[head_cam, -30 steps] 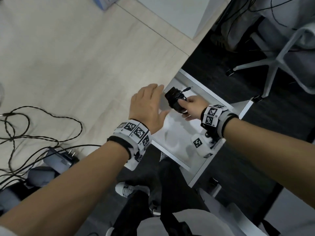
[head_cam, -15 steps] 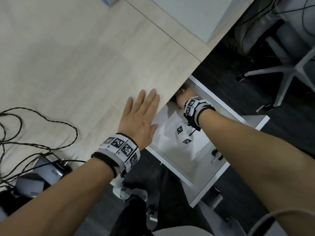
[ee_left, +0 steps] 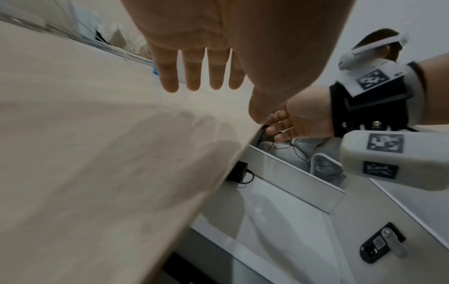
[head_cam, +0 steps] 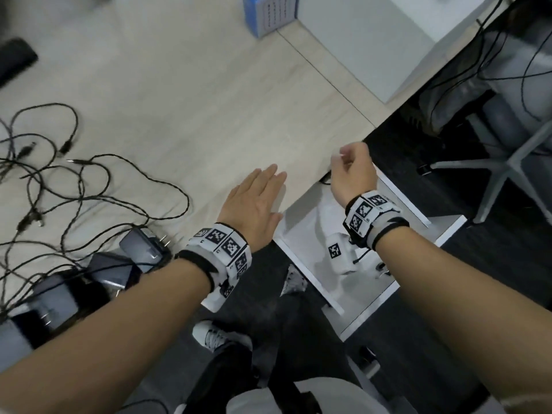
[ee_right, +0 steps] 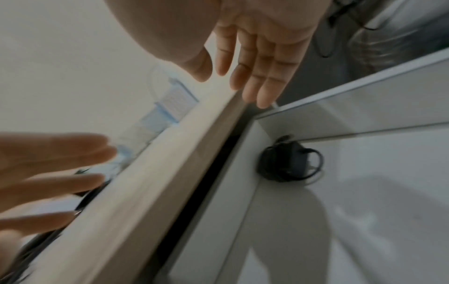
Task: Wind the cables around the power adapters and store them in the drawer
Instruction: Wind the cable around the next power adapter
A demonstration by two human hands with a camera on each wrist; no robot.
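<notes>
Pale wood-grain desk filling 9 to 12 o'clock, white partition panel at 1 o'clock, dark carpet floor at 3 o'clock, grey chair base at 2 o'clock, soft even light

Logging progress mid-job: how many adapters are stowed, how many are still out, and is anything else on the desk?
Wound adapter in drawer: 1
Loose adapters on desk: 3 clear; the pile runs off frame, so maybe more
Blue box: 1
Total: 5
</notes>
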